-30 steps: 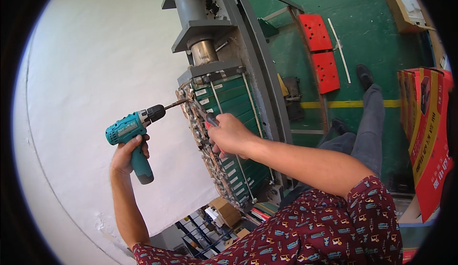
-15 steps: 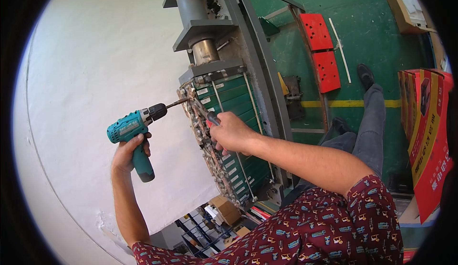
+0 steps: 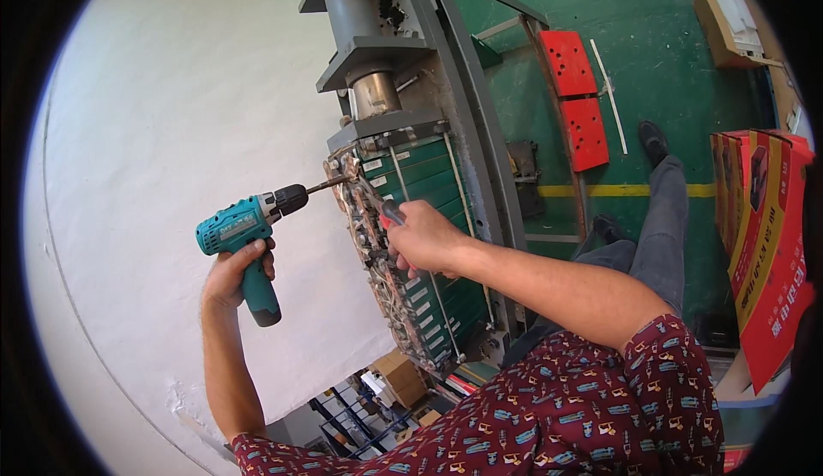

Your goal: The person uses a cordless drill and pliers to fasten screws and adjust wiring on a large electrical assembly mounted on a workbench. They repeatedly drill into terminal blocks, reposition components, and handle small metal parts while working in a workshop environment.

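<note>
My left hand (image 3: 228, 275) is wrapped round the grip of a teal cordless drill (image 3: 231, 225) with a black chuck. Its long bit (image 3: 327, 184) reaches right, and the tip meets the upper part of a wiring-covered edge (image 3: 374, 262) on a stack of green modules (image 3: 429, 180). Closed in my right hand (image 3: 426, 238) are pliers (image 3: 392, 213) with red and dark grey handles. Their jaws point up and left among the copper-coloured leads, close below the bit tip. What exactly the jaws grip is too small to tell.
A grey steel frame (image 3: 471, 99) with a cylinder (image 3: 375, 94) clamps the stack. Two red perforated plates (image 3: 567, 63) and a white strip (image 3: 610, 99) lie beyond it. A red carton (image 3: 767, 236) stands at right, an open cardboard box (image 3: 729, 21) above it. Shelving (image 3: 351, 416) shows below.
The view has shifted slightly. The drill and the pliers keep about the same place at the stack's wired edge, and more of the pliers' jaws shows now.
</note>
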Demonstrator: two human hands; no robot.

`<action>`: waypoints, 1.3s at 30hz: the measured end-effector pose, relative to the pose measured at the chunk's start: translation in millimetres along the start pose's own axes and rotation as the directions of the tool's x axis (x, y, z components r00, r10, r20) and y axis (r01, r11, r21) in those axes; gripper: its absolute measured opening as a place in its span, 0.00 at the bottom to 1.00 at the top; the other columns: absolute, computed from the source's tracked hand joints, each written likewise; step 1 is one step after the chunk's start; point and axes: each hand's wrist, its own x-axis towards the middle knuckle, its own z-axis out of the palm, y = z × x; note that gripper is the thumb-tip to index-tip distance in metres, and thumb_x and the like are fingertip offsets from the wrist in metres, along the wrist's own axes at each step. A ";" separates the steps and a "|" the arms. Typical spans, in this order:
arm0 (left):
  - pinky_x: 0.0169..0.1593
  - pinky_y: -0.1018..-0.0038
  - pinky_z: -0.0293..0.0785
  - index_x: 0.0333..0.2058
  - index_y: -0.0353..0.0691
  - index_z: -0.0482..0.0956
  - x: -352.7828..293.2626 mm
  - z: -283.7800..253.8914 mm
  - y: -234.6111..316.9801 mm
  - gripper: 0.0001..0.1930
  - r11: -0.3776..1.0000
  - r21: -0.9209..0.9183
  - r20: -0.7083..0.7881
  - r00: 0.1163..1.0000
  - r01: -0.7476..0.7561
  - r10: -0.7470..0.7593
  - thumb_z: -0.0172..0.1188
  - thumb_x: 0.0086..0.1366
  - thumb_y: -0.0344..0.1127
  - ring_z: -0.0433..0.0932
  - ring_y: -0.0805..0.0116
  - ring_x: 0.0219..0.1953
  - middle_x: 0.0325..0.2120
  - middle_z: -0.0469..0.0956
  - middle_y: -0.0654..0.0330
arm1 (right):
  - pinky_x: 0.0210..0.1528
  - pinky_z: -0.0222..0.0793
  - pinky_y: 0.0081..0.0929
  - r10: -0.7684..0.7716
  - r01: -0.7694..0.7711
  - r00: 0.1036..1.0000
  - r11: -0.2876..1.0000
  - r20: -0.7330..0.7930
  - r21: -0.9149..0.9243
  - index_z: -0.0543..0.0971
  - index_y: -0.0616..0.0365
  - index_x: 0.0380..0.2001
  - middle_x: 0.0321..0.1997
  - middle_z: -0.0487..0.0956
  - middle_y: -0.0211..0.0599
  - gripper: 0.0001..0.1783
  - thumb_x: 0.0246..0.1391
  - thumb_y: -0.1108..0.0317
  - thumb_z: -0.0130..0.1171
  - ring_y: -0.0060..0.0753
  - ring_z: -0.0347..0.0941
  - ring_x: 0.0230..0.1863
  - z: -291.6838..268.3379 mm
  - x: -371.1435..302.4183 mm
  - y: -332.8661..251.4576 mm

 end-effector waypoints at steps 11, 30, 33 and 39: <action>0.31 0.67 0.82 0.48 0.38 0.76 -1.4 2.6 5.0 0.18 0.999 -0.030 0.027 0.999 0.033 -0.033 0.70 0.63 0.37 0.81 0.67 0.27 0.30 0.79 0.60 | 0.23 0.77 0.33 0.036 -0.036 0.999 0.999 -0.002 0.021 0.73 0.68 0.40 0.32 0.77 0.41 0.10 0.64 0.69 0.50 0.30 0.76 0.26 2.3 3.0 0.3; 0.34 0.68 0.80 0.47 0.38 0.76 -5.9 4.9 9.1 0.17 1.000 0.011 0.068 0.998 0.018 -0.019 0.70 0.64 0.37 0.80 0.68 0.27 0.28 0.79 0.61 | 0.26 0.76 0.31 0.051 -0.050 0.999 0.998 0.019 -0.022 0.76 0.69 0.36 0.26 0.78 0.44 0.14 0.65 0.66 0.51 0.33 0.77 0.21 -1.9 -4.7 -16.3; 0.34 0.68 0.79 0.46 0.38 0.76 -7.3 7.3 11.2 0.16 0.999 0.033 0.054 0.999 0.005 -0.007 0.70 0.64 0.36 0.80 0.68 0.27 0.28 0.79 0.61 | 0.26 0.76 0.31 0.059 -0.057 0.998 0.997 0.032 -0.042 0.76 0.70 0.36 0.26 0.79 0.44 0.14 0.65 0.66 0.50 0.33 0.77 0.21 -2.8 -3.1 -15.0; 0.33 0.68 0.78 0.44 0.40 0.77 -9.7 12.5 17.0 0.13 0.994 0.108 0.025 1.000 -0.021 0.018 0.69 0.63 0.34 0.79 0.69 0.26 0.27 0.78 0.62 | 0.26 0.80 0.33 0.032 -0.032 0.999 0.999 0.029 -0.013 0.76 0.71 0.39 0.30 0.79 0.45 0.13 0.63 0.69 0.50 0.33 0.78 0.26 -2.1 -2.4 -15.5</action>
